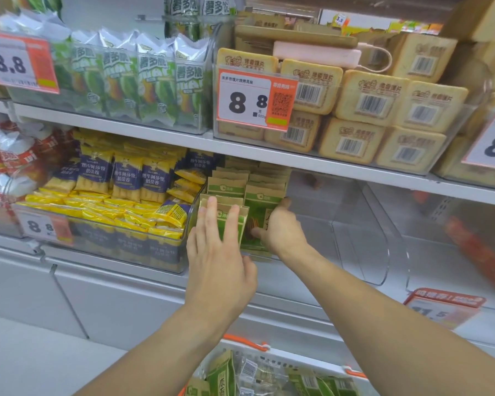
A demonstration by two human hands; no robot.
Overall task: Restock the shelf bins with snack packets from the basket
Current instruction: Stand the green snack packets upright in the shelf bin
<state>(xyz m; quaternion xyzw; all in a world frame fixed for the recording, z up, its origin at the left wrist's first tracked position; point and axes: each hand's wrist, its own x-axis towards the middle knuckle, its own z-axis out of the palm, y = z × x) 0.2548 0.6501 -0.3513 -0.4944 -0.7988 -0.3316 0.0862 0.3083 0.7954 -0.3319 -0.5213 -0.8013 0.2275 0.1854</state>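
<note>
Green-and-tan snack packets (pixel 259 204) stand upright in rows in a clear bin on the middle shelf. My left hand (pixel 220 247) lies flat with fingers spread against the front packet of the left row. My right hand (pixel 280 227) grips the front packet (pixel 257 221) of the right row, thumb on its face and fingers behind its right edge. Below, at the bottom edge, a white basket (pixel 312 364) with orange handles holds several more of the same green packets (pixel 222 375).
A clear bin (pixel 355 232) right of the green packets shows bare walls. To the left sits a bin of yellow-and-blue packets (pixel 126 190). The upper shelf carries green chip bags (pixel 143 78) and tan cracker packs (pixel 369 101) with an 8.8 price tag (pixel 255 101).
</note>
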